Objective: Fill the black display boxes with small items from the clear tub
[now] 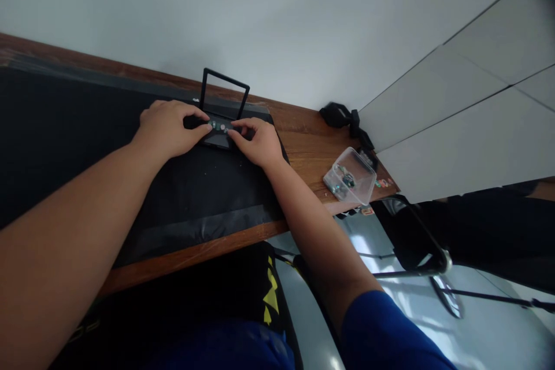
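A short row of small round beads (220, 126), pale, pinkish and greenish, runs between my two hands; any thread through them is too fine to make out. My left hand (171, 127) pinches the row's left end between thumb and index finger. At the right end, my right hand (260, 141) pinches with its thumb and fingertips. Both hands are over a flat black case (217, 140), whose thin black frame lid (227, 78) stands upright behind them. Fingers cover parts of the case and the ends of the row.
A black mat (182, 196) covers much of the wooden table (303, 127). To the right stands a clear plastic box (353, 176) with small beads in it. A black object (340, 115) lies by the wall. Beyond the table's edge are a chair (403, 231) and a person's dark clothing (498, 231).
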